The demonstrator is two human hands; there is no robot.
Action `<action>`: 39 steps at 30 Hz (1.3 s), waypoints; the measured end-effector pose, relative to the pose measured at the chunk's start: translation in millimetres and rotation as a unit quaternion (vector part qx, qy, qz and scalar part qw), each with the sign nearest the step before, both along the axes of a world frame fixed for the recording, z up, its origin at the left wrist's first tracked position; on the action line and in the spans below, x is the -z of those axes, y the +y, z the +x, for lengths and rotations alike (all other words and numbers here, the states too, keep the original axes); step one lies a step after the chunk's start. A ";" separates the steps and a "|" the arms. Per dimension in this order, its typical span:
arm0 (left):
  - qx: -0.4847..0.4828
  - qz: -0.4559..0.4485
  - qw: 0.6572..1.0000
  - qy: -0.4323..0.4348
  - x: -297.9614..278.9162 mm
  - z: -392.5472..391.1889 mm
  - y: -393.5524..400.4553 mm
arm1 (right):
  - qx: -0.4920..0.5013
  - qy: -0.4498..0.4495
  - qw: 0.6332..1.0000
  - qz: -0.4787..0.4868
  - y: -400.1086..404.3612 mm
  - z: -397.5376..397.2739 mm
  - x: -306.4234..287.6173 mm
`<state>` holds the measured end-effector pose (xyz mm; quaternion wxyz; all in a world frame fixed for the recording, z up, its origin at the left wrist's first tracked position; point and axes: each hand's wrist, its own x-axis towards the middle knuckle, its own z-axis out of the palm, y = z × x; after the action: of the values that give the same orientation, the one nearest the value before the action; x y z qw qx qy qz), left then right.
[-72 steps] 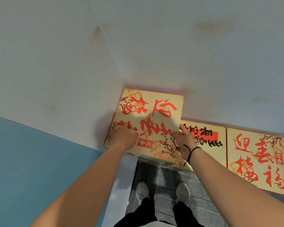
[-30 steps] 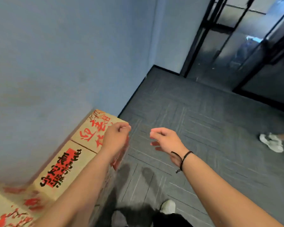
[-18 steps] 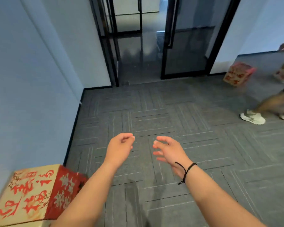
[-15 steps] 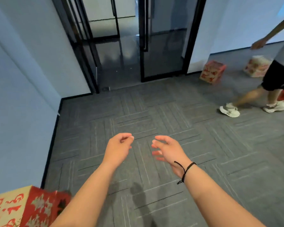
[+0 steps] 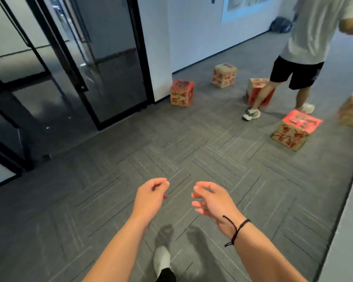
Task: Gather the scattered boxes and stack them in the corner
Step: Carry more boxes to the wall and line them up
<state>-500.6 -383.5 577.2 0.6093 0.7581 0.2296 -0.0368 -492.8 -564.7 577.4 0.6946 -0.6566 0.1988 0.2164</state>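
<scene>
Both hands are held out over grey carpet (image 5: 114, 200), empty and close together without touching. Left hand (image 5: 150, 198): fingers loosely curled, thumb near the forefinger, nothing between them. Right hand (image 5: 211, 200): fingers spread and slightly bent, palm turned toward the left hand, holding nothing; a black cord bracelet (image 5: 235, 230) circles its wrist. Below the hands, the wearer's white shoe (image 5: 161, 259) is planted on the carpet.

Scattered boxes, tan card printed in red, lie well beyond the hands, all on the floor and apart from one another. Nearest box (image 5: 293, 132): ahead and to the right of the right hand, red top face up. Box by the door frame (image 5: 181, 96): ahead of the hands, just beside the white wall's corner. Far box (image 5: 224, 75): further off, near the wall. Box behind the leg (image 5: 255, 88): partly hidden by a second person (image 5: 306, 43) in a pale shirt and black shorts, who stands ahead and to the right. Blurred box (image 5: 352, 112): at the right edge, cut off by the frame; whether it rests on the floor cannot be told.

Glass doors (image 5: 102, 58) with black frames stand ahead and to the left of the left hand.
</scene>
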 end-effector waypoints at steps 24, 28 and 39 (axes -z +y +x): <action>0.295 -0.016 0.955 0.014 -1.9 437.9 -151.0 | 0.329 -0.016 0.944 0.002 -144.6 321.6 -1.9; 0.314 -0.008 0.949 0.026 6.6 494.0 -206.8 | 0.345 -0.018 0.938 0.027 -194.2 374.8 9.7; 0.349 -0.010 0.937 0.025 -5.2 653.5 -425.7 | 0.395 -0.030 0.918 -0.008 -412.9 523.1 5.2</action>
<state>152.9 -809.2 582.4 0.5601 0.7829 -0.0342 -0.2687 30.2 -977.7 572.2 0.7242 -0.5360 0.4230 -0.0966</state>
